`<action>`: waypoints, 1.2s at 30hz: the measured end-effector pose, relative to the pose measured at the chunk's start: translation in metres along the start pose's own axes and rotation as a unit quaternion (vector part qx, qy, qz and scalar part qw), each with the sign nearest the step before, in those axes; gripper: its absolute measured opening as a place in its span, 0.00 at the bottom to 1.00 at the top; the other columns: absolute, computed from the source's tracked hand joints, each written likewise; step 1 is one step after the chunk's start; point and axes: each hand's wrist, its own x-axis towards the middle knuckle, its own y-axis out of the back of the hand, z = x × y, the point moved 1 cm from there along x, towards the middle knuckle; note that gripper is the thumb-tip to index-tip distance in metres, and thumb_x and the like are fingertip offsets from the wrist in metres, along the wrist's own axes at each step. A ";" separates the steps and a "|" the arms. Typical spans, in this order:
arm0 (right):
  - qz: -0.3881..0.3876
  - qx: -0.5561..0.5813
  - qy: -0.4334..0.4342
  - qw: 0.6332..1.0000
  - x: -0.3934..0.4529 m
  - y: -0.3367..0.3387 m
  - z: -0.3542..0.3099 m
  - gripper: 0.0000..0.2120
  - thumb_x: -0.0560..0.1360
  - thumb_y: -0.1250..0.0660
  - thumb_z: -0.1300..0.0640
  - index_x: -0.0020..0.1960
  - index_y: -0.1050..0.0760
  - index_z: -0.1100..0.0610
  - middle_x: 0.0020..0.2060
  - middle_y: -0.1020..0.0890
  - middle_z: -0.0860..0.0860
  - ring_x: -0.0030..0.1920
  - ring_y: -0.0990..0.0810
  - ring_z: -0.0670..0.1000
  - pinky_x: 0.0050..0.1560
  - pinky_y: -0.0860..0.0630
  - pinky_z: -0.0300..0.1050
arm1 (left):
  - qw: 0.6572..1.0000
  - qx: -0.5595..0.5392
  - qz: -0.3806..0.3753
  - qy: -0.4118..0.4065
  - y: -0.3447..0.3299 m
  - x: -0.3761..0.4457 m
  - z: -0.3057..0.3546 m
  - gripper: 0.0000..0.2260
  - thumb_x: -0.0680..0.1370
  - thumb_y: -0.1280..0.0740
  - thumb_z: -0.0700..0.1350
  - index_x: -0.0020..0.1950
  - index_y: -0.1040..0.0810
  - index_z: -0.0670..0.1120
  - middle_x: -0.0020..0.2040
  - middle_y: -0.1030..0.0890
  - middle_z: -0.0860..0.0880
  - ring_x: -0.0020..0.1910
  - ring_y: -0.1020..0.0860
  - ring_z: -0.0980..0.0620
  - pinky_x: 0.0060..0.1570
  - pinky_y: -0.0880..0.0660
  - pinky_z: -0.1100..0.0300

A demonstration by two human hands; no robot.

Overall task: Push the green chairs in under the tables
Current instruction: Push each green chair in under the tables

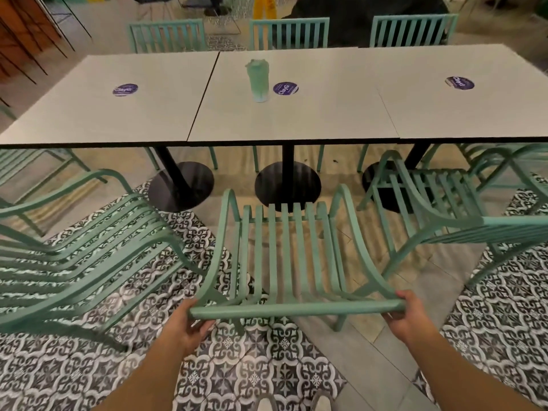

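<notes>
A green slatted chair [289, 253] stands in front of me, facing the middle table [296, 123], its seat front short of the table's near edge. My left hand [185, 324] grips the left end of its top back rail. My right hand [407, 314] grips the right end of the same rail. Another green chair [89, 250] stands to the left, turned at an angle and out from the left table [98, 114]. A third green chair [439, 203] stands to the right, also angled, near the right table [474, 114].
Three grey tables stand side by side on black pedestal bases [287, 185]. A green tumbler [258, 80] stands on the middle table beside a purple sticker [285, 88]. Three more green chairs [289, 32] line the far side. The floor has patterned tiles.
</notes>
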 end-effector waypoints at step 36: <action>-0.058 -0.729 0.533 0.425 0.031 -0.009 -0.063 0.41 0.71 0.62 0.26 0.59 0.22 0.49 0.51 0.19 0.45 0.55 0.21 0.51 0.55 0.29 0.56 | 0.261 0.835 -0.076 -0.478 -0.077 0.041 0.034 0.22 0.79 0.53 0.64 0.64 0.31 0.56 0.53 0.22 0.58 0.50 0.22 0.55 0.51 0.22 0.57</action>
